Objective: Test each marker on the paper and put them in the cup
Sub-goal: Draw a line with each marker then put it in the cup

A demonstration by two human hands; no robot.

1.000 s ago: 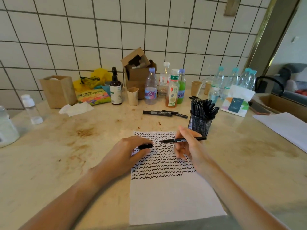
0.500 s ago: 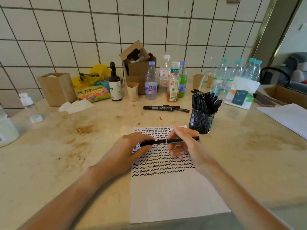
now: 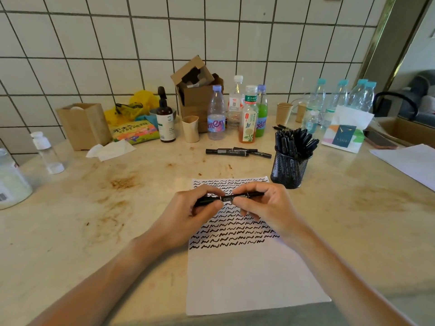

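A white sheet of paper (image 3: 247,274) lies in front of me, its upper half covered with rows of black squiggles. Over its top part I hold a black marker (image 3: 229,198) level, both hands on it. My left hand (image 3: 190,215) pinches the cap end on the left, and my right hand (image 3: 263,205) pinches the barrel on the right. The cap sits on the marker. A black mesh cup (image 3: 289,169) full of black markers stands just past the paper's top right corner. Two more black markers (image 3: 237,152) lie on the table behind the paper.
Along the tiled wall stand several drink bottles (image 3: 247,114), a brown pump bottle (image 3: 166,118), paper cups (image 3: 190,128), a cardboard box (image 3: 197,95) and a wooden box (image 3: 83,124). A tissue pack (image 3: 344,132) and another white sheet (image 3: 409,161) lie at the right.
A second ago my left hand held the cap apart from the marker in my right hand. The hands came together and the cap is now pushed onto the marker.
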